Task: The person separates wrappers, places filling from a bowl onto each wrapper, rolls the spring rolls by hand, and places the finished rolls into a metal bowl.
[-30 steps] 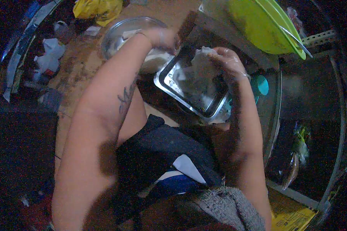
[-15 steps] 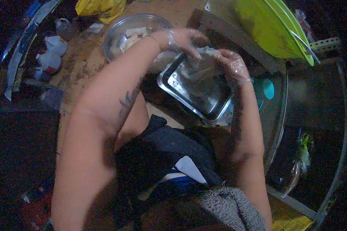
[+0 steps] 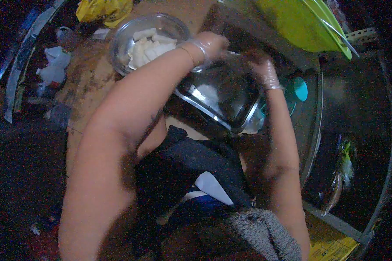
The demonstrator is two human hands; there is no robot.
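My left hand (image 3: 211,45), in a clear plastic glove, is curled closed above the far side of a shiny rectangular metal tray (image 3: 204,112). Facing it, my gloved right hand (image 3: 262,67) is bent inward with its fingers bunched, dim and slightly blurred. A small pale bit shows between the hands, too unclear to name. Beside my left wrist stands a round shiny bowl (image 3: 116,52) holding several whitish, elongated pieces (image 3: 150,50). My left forearm covers part of the bowl's near side.
A large lime-green basin (image 3: 296,26) leans at the upper right. Near my right wrist is a turquoise cup-like item (image 3: 298,89). A yellow plastic bag (image 3: 104,12) and white bags (image 3: 54,65) lie left. A wrapped green vegetable (image 3: 345,165) rests on the right.
My left hand's fingers have gone from spread to curled. The pale filmy piece between the hands shows less. The view has shifted slightly, and more of the bowl's contents is visible.
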